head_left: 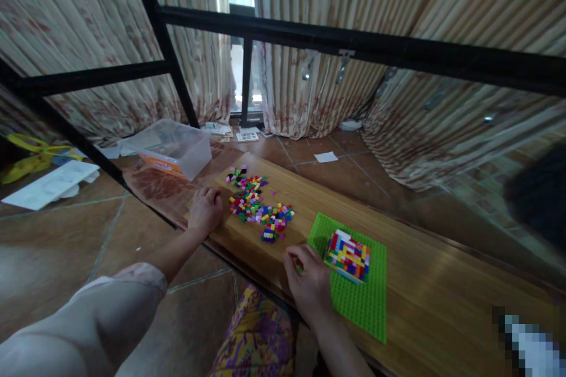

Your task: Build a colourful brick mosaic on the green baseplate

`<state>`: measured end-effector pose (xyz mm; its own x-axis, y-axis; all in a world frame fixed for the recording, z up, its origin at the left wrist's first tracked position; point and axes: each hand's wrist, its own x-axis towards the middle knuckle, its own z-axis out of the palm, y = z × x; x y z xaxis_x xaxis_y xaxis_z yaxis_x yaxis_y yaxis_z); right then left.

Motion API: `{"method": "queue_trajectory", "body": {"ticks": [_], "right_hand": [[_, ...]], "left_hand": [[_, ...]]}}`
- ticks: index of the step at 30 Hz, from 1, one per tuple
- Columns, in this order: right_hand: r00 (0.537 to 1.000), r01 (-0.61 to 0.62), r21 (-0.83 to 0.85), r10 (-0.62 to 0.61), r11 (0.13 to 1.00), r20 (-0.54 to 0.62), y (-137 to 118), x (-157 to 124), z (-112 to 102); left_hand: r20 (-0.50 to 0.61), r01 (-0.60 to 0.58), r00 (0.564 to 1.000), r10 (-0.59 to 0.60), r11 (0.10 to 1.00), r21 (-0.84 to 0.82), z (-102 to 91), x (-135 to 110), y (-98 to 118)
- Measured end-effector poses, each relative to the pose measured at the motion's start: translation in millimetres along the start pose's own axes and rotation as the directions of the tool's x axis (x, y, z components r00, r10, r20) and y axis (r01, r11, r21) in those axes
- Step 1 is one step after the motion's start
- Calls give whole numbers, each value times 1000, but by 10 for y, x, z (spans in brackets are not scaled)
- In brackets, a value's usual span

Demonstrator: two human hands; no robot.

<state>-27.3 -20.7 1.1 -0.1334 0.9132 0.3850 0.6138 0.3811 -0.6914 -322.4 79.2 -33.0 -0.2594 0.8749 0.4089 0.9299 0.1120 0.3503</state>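
My left hand rests at the left end of the wooden bench top with its fingers curled in; their inner side is hidden. To the right of it lies a loose heap of small colourful toy bricks. My right hand is at the near left edge of a green baseplate, thumb and forefinger bent together. A speck of green shows inside its curl, too small to name. On the baseplate stands a block of stacked multicoloured bricks, just right of my right hand.
A clear plastic box with an orange label stands beyond the bench's left end. A black metal frame crosses the view in front of striped curtains. White foam packaging and a paper sheet lie on the tiled floor.
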Motion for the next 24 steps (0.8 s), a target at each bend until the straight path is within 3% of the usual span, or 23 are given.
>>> {"method": "queue_trajectory", "body": {"ticks": [5,12,16,24], "right_hand": [[976,-165,78,174,983,-127,111,-126,-542],[876,-413,72,418,908,-240,520,30,-1099],[876,-420,71,425,905,-228,731,201,-1142],[886,-424,208,451,882,-108,1038,302,-974]], "left_hand": [[3,-13,1000,13,1000,12,-6,15,-10],[6,-13,1000,12,1000,28,-12,26,-15],[19,-12,1000,11,999,51,-29,25,-3],[4,-6,1000,6,999,49,-19,32,2]]}}
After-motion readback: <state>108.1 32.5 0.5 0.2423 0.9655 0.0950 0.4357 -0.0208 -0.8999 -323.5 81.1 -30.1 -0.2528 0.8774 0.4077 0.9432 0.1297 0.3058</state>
